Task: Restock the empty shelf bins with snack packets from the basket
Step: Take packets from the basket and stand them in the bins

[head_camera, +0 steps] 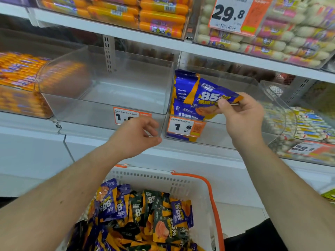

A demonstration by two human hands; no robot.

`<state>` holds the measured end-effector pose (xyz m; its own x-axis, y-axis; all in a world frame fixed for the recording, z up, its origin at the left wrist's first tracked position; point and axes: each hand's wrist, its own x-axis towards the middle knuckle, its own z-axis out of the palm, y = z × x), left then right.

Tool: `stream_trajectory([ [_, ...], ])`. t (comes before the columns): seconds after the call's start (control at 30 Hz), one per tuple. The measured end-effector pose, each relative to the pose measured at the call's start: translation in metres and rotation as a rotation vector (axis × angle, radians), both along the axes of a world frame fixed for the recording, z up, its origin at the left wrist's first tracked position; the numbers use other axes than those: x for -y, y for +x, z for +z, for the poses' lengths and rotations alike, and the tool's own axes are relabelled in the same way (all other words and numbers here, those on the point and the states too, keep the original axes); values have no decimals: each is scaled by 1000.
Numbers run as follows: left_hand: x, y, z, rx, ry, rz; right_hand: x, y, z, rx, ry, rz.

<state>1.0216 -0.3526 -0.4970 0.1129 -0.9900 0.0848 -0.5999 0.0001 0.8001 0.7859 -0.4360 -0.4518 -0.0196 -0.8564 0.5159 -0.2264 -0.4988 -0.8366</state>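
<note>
1. The right hand pinches a blue snack packet by its corner, over the front edge of the right-hand bin.
2. The left hand, loosely curled and empty, touches the empty bin's front right corner.
3. Stocking looks underway; next, lower the packet beside the stack.
4. The basket below holds plenty more.

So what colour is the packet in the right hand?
Blue-purple with orange edges and white "85" print: the packet, pinched by the right hand, head view.
</note>
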Motion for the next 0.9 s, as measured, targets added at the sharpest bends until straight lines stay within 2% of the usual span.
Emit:
stream_trajectory([
  [0.1,-1,0,-3,12,8,-9,9,7,-12,-61,48,-30],
  [0.33,-2,-2,-14,46,90,-49,23,28,-37,-582,123,-147],
  [0.47,-5,-4,-19,76,126,-102,25,26,-29,-691,284,-171],
  [0.63,-6,-7,-24,159,189,-163,27,26,-28,-758,316,-198],
  [0.73,-7,-7,-32,193,237,-203,20,24,-38,-718,170,-343],
  [0.8,-9,-7,-39,210,261,-232,11,23,-46,-626,-84,-497],
  [0.9,-13,-10,-51,257,308,-293,-9,30,-60,-533,-461,-465],
])
